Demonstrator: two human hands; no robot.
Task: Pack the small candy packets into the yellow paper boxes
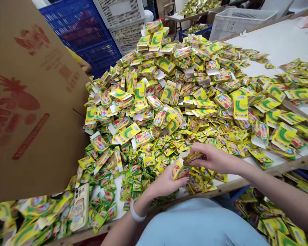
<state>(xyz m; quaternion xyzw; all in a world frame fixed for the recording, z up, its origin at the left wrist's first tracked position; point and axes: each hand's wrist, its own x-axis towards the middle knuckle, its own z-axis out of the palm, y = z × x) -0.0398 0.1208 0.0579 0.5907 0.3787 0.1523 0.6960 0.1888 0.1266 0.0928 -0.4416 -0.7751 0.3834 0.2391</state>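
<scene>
My left hand [168,181] is closed around a small yellow candy box [179,168] held above the table's front edge, its white flap raised. At the box's open top, my right hand [210,158] pinches a small candy packet [193,157] in dark and yellow wrapping. Part of that packet is hidden by my fingers, and I cannot tell how far inside the box it sits. Below and beyond my hands lie loose yellow packets [199,182] and green packets [135,182]. A big heap of yellow boxes [169,90], many with open flaps, rises behind them.
A tall cardboard carton [38,136] stands at the left. Near it a phone [80,206] lies on the white table [274,37]. Blue crates [100,56] and white crates [127,36] are stacked behind. A container of yellow packets [272,218] sits below the edge at right. Another person's arm [83,65] shows behind the carton.
</scene>
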